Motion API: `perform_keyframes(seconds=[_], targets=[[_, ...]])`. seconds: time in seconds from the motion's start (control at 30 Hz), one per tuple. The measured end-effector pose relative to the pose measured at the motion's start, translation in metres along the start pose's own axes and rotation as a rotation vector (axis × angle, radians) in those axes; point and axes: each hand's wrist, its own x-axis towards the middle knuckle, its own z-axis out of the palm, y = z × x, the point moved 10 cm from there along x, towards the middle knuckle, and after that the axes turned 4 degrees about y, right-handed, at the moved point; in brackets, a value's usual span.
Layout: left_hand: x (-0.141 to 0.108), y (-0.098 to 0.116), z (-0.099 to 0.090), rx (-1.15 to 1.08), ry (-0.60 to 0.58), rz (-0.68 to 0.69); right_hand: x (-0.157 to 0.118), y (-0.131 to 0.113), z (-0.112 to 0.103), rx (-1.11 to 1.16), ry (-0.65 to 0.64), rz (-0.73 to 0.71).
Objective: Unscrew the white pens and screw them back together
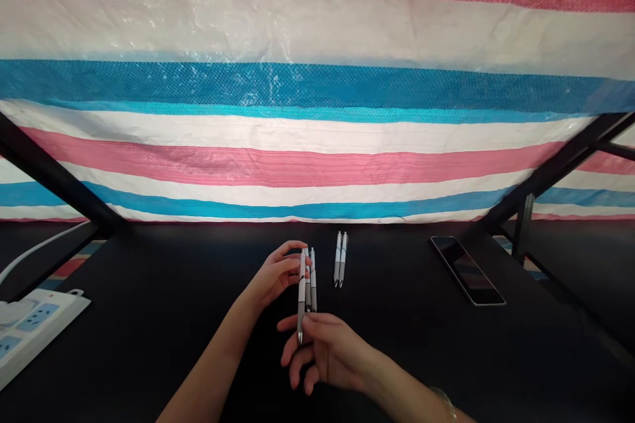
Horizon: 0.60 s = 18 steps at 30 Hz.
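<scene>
My right hand [337, 350] pinches a white ballpoint pen [302, 287] with a grey grip near its metal tip, between thumb and forefinger; the other fingers curl loosely below. My left hand [278, 271] has its fingers closed around the upper end of this pen and of the pens beside it. Close to the right of it stand two similar white and grey pens [313, 281], partly hidden behind the held one. Further right, a pair of matching pens [340, 258] lies side by side on the black table [387, 317], tips towards me.
A smartphone [467, 271] with a dark screen lies on the right of the table. At the left edge sits a white power strip [47, 320] with a cable [40, 248]. Black slanted bars [64, 178] flank a striped plastic sheet [317, 168] behind.
</scene>
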Motion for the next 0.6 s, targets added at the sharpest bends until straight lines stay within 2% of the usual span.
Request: perform_keyframes(seconds=[0.13, 0.47, 0.6], targets=[[-0.002, -0.005, 0.005, 0.026, -0.095, -0.037, 0.0, 0.004, -0.001, 0.067, -0.005, 0.017], [-0.002, -0.002, -0.002, 0.021, -0.123, -0.036, -0.003, 0.003, 0.003, 0.148, -0.004, 0.054], [0.0, -0.003, -0.005, 0.043, -0.096, -0.027, -0.003, 0.003, 0.005, 0.149, 0.005, 0.073]])
